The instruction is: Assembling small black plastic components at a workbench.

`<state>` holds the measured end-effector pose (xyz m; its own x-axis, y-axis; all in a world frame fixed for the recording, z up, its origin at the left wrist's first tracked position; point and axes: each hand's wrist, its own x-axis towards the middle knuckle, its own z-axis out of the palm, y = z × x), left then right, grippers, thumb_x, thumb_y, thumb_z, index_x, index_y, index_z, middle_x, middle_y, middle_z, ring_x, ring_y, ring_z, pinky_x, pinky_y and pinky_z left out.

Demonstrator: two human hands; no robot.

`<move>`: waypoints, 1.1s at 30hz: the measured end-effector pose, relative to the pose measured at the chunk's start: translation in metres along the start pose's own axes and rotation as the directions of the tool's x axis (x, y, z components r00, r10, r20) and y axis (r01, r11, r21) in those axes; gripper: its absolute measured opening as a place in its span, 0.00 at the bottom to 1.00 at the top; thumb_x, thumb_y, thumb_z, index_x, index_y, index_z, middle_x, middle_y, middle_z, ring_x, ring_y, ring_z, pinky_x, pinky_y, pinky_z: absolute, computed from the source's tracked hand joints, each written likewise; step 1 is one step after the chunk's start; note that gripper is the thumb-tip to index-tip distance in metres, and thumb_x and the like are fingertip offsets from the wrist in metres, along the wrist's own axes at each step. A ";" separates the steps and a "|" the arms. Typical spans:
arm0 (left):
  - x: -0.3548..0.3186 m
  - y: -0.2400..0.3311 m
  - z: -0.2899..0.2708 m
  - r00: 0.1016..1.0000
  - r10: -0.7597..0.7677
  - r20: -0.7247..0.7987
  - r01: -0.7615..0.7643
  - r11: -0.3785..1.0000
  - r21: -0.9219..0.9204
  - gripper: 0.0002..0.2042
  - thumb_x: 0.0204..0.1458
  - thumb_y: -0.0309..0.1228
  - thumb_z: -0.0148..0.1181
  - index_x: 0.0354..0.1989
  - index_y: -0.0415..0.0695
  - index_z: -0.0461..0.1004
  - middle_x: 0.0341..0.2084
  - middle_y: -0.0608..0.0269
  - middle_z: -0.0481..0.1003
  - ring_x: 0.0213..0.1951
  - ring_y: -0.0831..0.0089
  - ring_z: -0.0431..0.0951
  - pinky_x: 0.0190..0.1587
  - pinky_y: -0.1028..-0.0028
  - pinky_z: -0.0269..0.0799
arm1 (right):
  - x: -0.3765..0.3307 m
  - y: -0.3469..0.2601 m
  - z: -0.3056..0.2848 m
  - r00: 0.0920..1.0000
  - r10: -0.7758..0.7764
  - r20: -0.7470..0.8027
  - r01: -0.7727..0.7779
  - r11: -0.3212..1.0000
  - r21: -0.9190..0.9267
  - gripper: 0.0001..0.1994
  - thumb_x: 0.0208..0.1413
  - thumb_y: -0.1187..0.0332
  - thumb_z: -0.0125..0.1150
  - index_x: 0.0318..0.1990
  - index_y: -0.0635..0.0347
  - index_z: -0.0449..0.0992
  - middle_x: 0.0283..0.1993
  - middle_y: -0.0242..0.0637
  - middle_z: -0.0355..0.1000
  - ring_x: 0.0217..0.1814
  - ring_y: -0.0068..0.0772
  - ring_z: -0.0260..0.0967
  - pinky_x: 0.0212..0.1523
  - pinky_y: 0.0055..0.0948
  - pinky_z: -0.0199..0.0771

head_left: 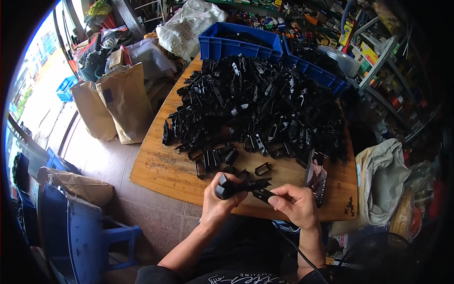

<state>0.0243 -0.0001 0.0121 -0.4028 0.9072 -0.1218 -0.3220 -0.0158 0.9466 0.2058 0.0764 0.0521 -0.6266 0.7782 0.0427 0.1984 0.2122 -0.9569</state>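
Above the near edge of the wooden table (158, 163), my left hand (215, 204) is closed around a black plastic part (226, 188) with a blocky end. My right hand (299, 204) pinches a small, slim black piece (263, 193) between thumb and fingers. The two black parts meet or nearly meet between my hands; I cannot tell whether they are joined. Just beyond them lies a hollow, frame-like black part (263, 169). A large heap of similar black plastic parts (255, 106) covers most of the tabletop.
Two blue crates (241, 46) (314, 72) with dark contents stand behind the heap. A flat item with a person's picture (317, 177) lies on the right, near small black bits (349, 207). Paper bags (124, 104) and a blue stool (120, 236) stand left; a pale sack (384, 177) is right.
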 end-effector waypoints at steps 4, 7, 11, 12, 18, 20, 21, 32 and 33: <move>-0.005 0.000 0.005 0.972 0.233 0.019 -0.229 0.935 0.270 0.13 0.38 0.21 0.66 0.32 0.41 0.70 0.26 0.67 0.73 0.29 0.79 0.71 0.35 0.80 0.67 | 0.000 0.000 -0.001 1.000 -0.008 0.019 0.008 1.000 -0.019 0.12 0.50 0.66 0.64 0.36 0.66 0.77 0.26 0.30 0.73 0.26 0.13 0.65 0.27 0.14 0.66; -0.006 -0.003 0.008 0.962 0.269 0.052 -0.271 0.907 0.321 0.13 0.38 0.21 0.66 0.33 0.41 0.70 0.27 0.66 0.73 0.31 0.78 0.72 0.37 0.78 0.67 | -0.001 -0.001 -0.002 1.000 -0.008 0.026 0.010 0.999 -0.045 0.11 0.50 0.66 0.64 0.36 0.66 0.77 0.26 0.30 0.73 0.26 0.13 0.65 0.27 0.14 0.66; -0.007 -0.004 0.007 0.969 0.237 0.075 -0.248 0.898 0.364 0.13 0.38 0.21 0.66 0.33 0.41 0.70 0.28 0.65 0.74 0.32 0.78 0.72 0.38 0.78 0.67 | -0.002 0.000 -0.002 1.000 0.017 0.027 -0.014 0.995 -0.096 0.12 0.49 0.64 0.66 0.34 0.65 0.77 0.27 0.30 0.74 0.27 0.13 0.65 0.28 0.15 0.66; -0.006 -0.006 0.007 0.960 0.268 0.086 -0.281 0.894 0.349 0.13 0.38 0.22 0.66 0.33 0.41 0.71 0.28 0.65 0.74 0.32 0.78 0.72 0.38 0.78 0.67 | -0.003 0.000 -0.002 1.000 0.018 0.019 -0.016 0.995 -0.098 0.12 0.49 0.64 0.66 0.34 0.65 0.77 0.27 0.30 0.74 0.27 0.13 0.65 0.28 0.15 0.66; -0.010 -0.006 0.007 0.987 0.161 0.028 -0.163 0.974 0.155 0.16 0.36 0.19 0.66 0.34 0.42 0.69 0.26 0.65 0.73 0.26 0.77 0.72 0.31 0.78 0.68 | -0.003 0.014 0.012 0.971 -0.170 -0.166 0.139 0.973 -0.182 0.18 0.46 0.56 0.67 0.34 0.62 0.72 0.25 0.25 0.67 0.24 0.11 0.60 0.24 0.14 0.62; -0.012 -0.003 0.007 1.000 -0.021 -0.017 0.020 0.999 -0.050 0.19 0.33 0.19 0.67 0.35 0.43 0.67 0.23 0.64 0.71 0.22 0.78 0.71 0.26 0.78 0.68 | -0.001 0.014 0.015 0.996 -0.061 -0.060 0.061 0.998 -0.005 0.18 0.47 0.56 0.66 0.33 0.62 0.71 0.25 0.25 0.66 0.23 0.11 0.58 0.24 0.14 0.61; -0.012 -0.002 0.007 1.000 -0.022 -0.016 0.021 0.999 -0.049 0.19 0.33 0.19 0.67 0.35 0.43 0.67 0.23 0.64 0.71 0.22 0.78 0.71 0.26 0.78 0.68 | 0.000 0.012 0.017 0.997 0.029 0.067 -0.039 0.986 0.163 0.18 0.48 0.56 0.66 0.33 0.62 0.70 0.25 0.25 0.65 0.22 0.11 0.56 0.24 0.14 0.59; 0.000 -0.013 0.008 0.978 -0.166 0.130 0.210 0.796 -0.568 0.17 0.43 0.21 0.63 0.41 0.43 0.66 0.28 0.64 0.69 0.28 0.75 0.72 0.30 0.77 0.68 | 0.005 0.022 0.035 0.903 -0.414 -0.115 0.359 0.874 -0.326 0.15 0.49 0.62 0.65 0.33 0.67 0.72 0.29 0.35 0.67 0.27 0.28 0.65 0.29 0.23 0.65; 0.001 -0.013 0.008 0.979 -0.158 0.131 0.204 0.797 -0.568 0.17 0.43 0.21 0.63 0.41 0.43 0.66 0.28 0.64 0.69 0.28 0.75 0.72 0.30 0.77 0.68 | 0.007 0.019 0.032 0.900 -0.421 -0.114 0.366 0.871 -0.328 0.15 0.49 0.62 0.65 0.33 0.67 0.72 0.29 0.35 0.67 0.27 0.28 0.65 0.29 0.23 0.65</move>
<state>0.0347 0.0047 0.0023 -0.2315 0.9453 -0.2297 -0.8258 -0.0661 0.5601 0.1808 0.0674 0.0253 -0.5613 0.6785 0.4739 0.1909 0.6633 -0.7236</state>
